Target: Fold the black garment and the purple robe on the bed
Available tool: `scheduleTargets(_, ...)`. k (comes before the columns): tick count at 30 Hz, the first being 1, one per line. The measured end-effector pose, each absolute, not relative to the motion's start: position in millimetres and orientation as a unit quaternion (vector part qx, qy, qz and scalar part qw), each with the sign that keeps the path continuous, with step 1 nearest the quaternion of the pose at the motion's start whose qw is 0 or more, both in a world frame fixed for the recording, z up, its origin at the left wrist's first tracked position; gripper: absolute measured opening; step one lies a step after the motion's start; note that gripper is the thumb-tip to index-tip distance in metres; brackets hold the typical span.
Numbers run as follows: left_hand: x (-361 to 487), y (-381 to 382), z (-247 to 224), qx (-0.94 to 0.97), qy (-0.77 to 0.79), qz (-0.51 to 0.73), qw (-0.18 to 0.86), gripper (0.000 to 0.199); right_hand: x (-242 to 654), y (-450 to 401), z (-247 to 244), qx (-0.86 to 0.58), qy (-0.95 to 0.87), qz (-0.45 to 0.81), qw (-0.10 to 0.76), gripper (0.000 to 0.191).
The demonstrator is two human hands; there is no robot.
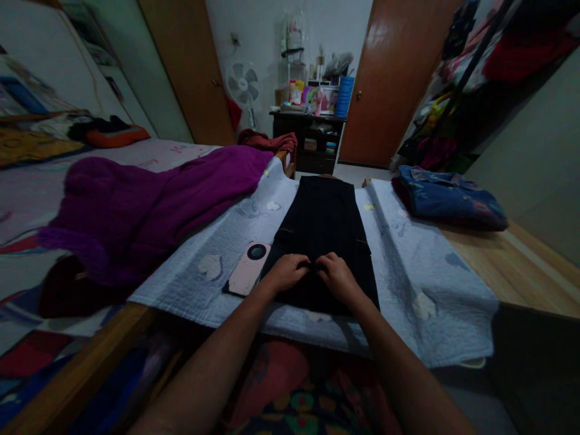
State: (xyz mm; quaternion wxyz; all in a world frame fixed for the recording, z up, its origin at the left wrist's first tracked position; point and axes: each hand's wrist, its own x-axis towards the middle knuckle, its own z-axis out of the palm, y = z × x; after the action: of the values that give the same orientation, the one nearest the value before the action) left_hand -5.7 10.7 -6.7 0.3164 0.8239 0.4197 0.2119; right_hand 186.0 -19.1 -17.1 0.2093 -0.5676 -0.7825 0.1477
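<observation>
From here, left hand (286, 272) and right hand (339, 277), fingers curled, touch 1 flat black cloth garment (324, 211); grip I cannot tell. Blue denim clothing (453, 196) lies folded.

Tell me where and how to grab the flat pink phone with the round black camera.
Probably pinch the phone by its long edges below the camera, coming from above and the left: it lies flat, with the black cloth garment close along its right edge.
</observation>
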Motion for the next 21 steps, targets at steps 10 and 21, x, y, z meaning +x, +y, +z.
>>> scheduleTargets(10, -16.6, 7.4, -27.7, 0.809, 0.405, 0.281, 0.321, 0.044, 193.8, -6.1, -16.9, -0.566, -0.761, 0.219, 0.23, 0.018)
scheduleTargets(21, -16.2, 11.0, -34.8, 0.728, 0.429, 0.346, 0.407, 0.02, 196.5, -10.1, -12.0, -0.554, -0.758, 0.241, 0.247, 0.017)
